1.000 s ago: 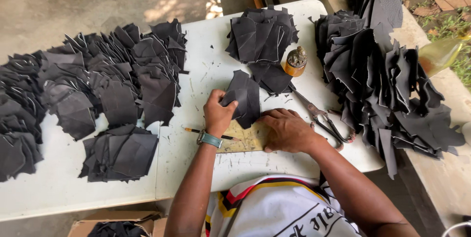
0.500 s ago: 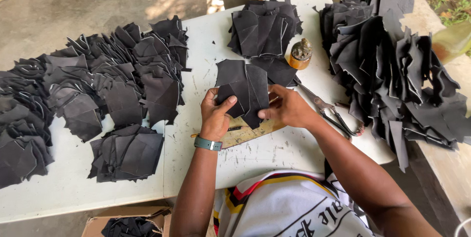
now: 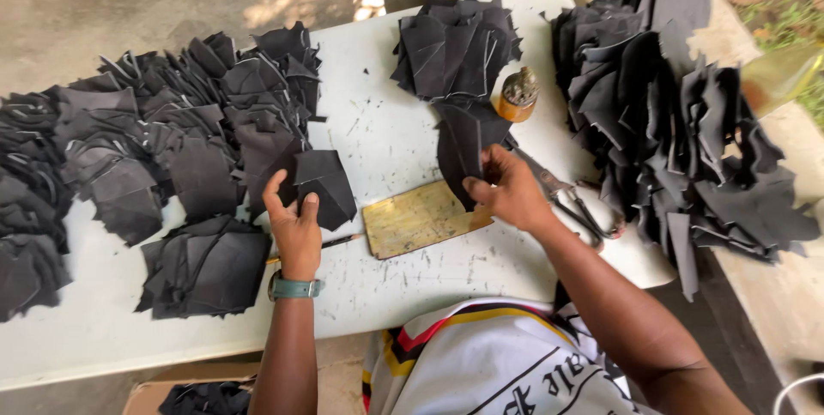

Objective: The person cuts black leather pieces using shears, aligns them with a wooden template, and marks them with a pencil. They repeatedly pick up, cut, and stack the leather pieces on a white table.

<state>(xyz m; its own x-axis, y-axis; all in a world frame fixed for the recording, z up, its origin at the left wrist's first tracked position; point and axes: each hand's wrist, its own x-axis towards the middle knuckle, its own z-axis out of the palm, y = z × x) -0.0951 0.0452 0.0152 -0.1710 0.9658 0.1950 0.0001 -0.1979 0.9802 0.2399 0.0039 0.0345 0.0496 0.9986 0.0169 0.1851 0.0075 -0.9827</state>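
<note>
Your left hand (image 3: 296, 224) is closed on a cut black leather piece (image 3: 324, 185), thumb and fingers pinching its lower left edge; the piece is lifted just above the white table (image 3: 386, 136), at the right edge of the overlapping rows of cut black pieces (image 3: 172, 136) that cover the table's left side; a teal wristwatch (image 3: 294, 288) sits on that wrist. Your right hand (image 3: 511, 190) is clamped on a second, uncut black leather piece (image 3: 468, 145), gripping its lower edge so that it stands tilted between the hand and the stack behind it; the two hands are well apart, each with its own piece.

Between your hands a worn yellowish cutting board (image 3: 419, 218) lies flat on the table, its right end just under the right hand; a pencil (image 3: 339, 242) lies beside the board's left edge, close to your left wrist; a pair of scissors (image 3: 577, 200) rests to the right of your right hand, handles toward the table's near edge; a small brown jar with a dark lid (image 3: 518, 96) stands upright beyond the right hand, next to a neat stack of black pieces (image 3: 455, 46); a large loose heap of black leather scraps (image 3: 687, 132) fills the table's right end; a smaller stack (image 3: 206, 265) lies left of your left forearm.
</note>
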